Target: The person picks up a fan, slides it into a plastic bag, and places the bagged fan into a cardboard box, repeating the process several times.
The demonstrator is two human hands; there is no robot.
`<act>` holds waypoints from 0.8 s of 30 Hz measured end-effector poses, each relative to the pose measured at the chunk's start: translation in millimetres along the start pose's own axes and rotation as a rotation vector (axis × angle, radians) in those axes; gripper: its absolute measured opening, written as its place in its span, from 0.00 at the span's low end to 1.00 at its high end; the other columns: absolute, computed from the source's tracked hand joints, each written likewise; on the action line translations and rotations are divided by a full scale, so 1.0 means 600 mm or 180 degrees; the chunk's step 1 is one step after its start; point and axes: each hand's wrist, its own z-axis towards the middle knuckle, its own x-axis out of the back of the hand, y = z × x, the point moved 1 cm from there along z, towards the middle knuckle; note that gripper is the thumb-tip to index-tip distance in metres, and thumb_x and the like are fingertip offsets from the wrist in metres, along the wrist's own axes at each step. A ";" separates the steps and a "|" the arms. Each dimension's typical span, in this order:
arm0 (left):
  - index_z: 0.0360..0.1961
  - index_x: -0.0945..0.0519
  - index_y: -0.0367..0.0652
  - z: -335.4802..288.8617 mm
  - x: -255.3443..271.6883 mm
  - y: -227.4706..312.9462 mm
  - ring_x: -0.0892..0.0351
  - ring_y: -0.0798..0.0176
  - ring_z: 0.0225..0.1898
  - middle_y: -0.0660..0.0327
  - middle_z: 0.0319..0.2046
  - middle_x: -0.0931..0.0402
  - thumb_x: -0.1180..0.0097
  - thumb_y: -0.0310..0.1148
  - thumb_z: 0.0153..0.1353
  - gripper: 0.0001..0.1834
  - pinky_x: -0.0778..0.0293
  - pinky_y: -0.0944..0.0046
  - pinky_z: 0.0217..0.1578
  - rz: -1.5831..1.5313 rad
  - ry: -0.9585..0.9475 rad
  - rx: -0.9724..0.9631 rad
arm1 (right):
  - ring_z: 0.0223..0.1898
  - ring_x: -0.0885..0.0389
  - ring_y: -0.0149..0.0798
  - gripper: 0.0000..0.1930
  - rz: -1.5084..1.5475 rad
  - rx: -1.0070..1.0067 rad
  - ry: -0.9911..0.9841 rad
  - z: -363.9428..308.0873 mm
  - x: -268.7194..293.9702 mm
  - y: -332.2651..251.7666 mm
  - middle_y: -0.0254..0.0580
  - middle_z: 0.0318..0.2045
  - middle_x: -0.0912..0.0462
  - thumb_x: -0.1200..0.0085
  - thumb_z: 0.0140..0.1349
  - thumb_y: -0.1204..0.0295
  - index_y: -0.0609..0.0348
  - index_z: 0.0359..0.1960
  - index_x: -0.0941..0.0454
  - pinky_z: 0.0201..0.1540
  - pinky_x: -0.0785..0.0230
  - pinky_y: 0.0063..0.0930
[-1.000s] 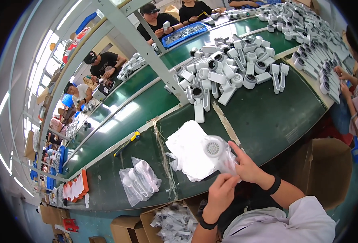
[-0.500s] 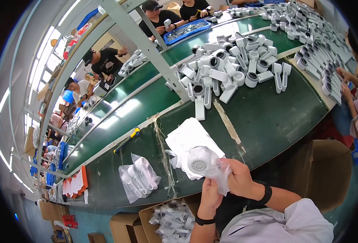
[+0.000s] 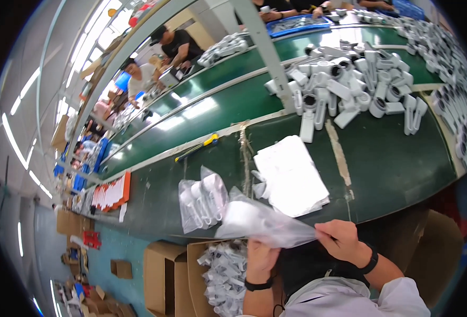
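Observation:
A clear plastic bag (image 3: 291, 227) stretches between my two hands, over the near edge of the green-topped table. Inside its left end lies a white plastic device (image 3: 244, 217), blurred by motion. My left hand (image 3: 262, 259) is closed on the bag from below, its fingertips partly hidden behind the film. At the bag's narrow right end, my right hand (image 3: 343, 240) pinches the gathered plastic. Just beyond is a stack of thin white sheets (image 3: 291, 177). Several bagged white devices (image 3: 204, 201) rest together to the left of the held bag.
A large heap of white devices (image 3: 344, 79) covers the far right. A yellow-and-black hand tool (image 3: 199, 148) lies beyond the bagged ones. Below the edge, an open cardboard box (image 3: 194, 274) contains bagged pieces. A metal post (image 3: 265, 53) rises behind; co-workers sit across.
The bag and device have moved left and nearer, off the white sheets, turning sideways. My right hand has drawn away from the left, pulling the bag's end taut. The view has shifted leftward.

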 end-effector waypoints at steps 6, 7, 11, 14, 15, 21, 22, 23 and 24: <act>0.52 0.25 0.33 -0.032 0.112 0.220 0.24 0.68 0.38 0.58 0.41 0.21 0.51 0.27 0.67 0.14 0.27 0.68 0.38 0.2510 0.2499 -0.1619 | 0.19 0.24 0.36 0.08 0.0333 -0.0983 -0.0480 -0.019 0.011 0.048 0.43 0.22 0.20 0.39 0.56 0.77 0.64 0.37 0.18 0.23 0.32 0.24; 0.50 0.24 0.32 -0.030 0.146 0.254 0.24 0.68 0.36 0.58 0.38 0.21 0.48 0.30 0.66 0.15 0.26 0.66 0.37 0.2932 0.2797 -0.1524 | 0.19 0.24 0.36 0.08 0.0350 -0.0981 -0.0491 -0.024 0.007 0.055 0.43 0.22 0.20 0.39 0.56 0.77 0.64 0.37 0.18 0.23 0.32 0.24; 0.48 0.22 0.31 0.011 0.298 0.307 0.20 0.60 0.35 0.54 0.36 0.19 0.42 0.37 0.63 0.19 0.25 0.60 0.38 0.3824 0.3312 -0.1600 | 0.18 0.24 0.36 0.05 0.0193 -0.1145 -0.0307 -0.035 -0.018 0.078 0.44 0.21 0.20 0.40 0.57 0.76 0.63 0.34 0.17 0.22 0.33 0.24; 0.47 0.21 0.32 0.053 0.326 0.295 0.20 0.41 0.44 0.43 0.41 0.19 0.41 0.42 0.59 0.23 0.27 0.52 0.46 0.5092 0.3632 -0.0925 | 0.18 0.25 0.36 0.04 -0.0037 -0.1008 -0.0227 -0.037 -0.021 0.083 0.44 0.21 0.21 0.39 0.57 0.76 0.63 0.33 0.17 0.21 0.35 0.25; 0.47 0.21 0.32 0.070 0.325 0.281 0.20 0.41 0.44 0.43 0.42 0.19 0.41 0.43 0.59 0.24 0.27 0.51 0.46 0.5303 0.3647 -0.0811 | 0.17 0.25 0.36 0.04 -0.0101 -0.1016 -0.0197 -0.039 -0.021 0.085 0.44 0.20 0.21 0.39 0.57 0.76 0.63 0.32 0.18 0.21 0.35 0.26; 0.48 0.22 0.34 0.114 0.296 0.255 0.22 0.41 0.47 0.44 0.44 0.20 0.41 0.47 0.60 0.26 0.28 0.50 0.48 0.5620 0.3472 -0.0117 | 0.15 0.31 0.31 0.04 -0.0229 -0.0776 -0.0116 -0.046 -0.018 0.091 0.41 0.17 0.24 0.40 0.57 0.76 0.64 0.30 0.18 0.19 0.41 0.24; 0.50 0.22 0.34 0.111 0.279 0.263 0.23 0.41 0.48 0.44 0.45 0.21 0.41 0.48 0.60 0.27 0.29 0.49 0.50 0.5642 0.3530 0.0143 | 0.15 0.31 0.31 0.04 -0.0223 -0.0782 -0.0122 -0.044 -0.019 0.089 0.41 0.17 0.24 0.40 0.57 0.76 0.64 0.30 0.18 0.19 0.41 0.24; 0.50 0.22 0.34 0.109 0.275 0.268 0.23 0.41 0.48 0.44 0.45 0.21 0.41 0.48 0.60 0.27 0.29 0.49 0.50 0.5648 0.3538 0.0154 | 0.16 0.28 0.35 0.03 -0.0286 -0.0766 -0.0160 -0.041 -0.017 0.086 0.42 0.18 0.23 0.39 0.56 0.76 0.63 0.30 0.18 0.19 0.39 0.26; 0.52 0.23 0.36 0.106 0.270 0.274 0.26 0.40 0.51 0.44 0.50 0.24 0.42 0.50 0.60 0.29 0.31 0.49 0.52 0.5909 0.3392 -0.0748 | 0.16 0.26 0.40 0.02 -0.0347 -0.0750 -0.0201 -0.040 -0.018 0.085 0.43 0.19 0.22 0.39 0.55 0.76 0.61 0.29 0.18 0.20 0.36 0.28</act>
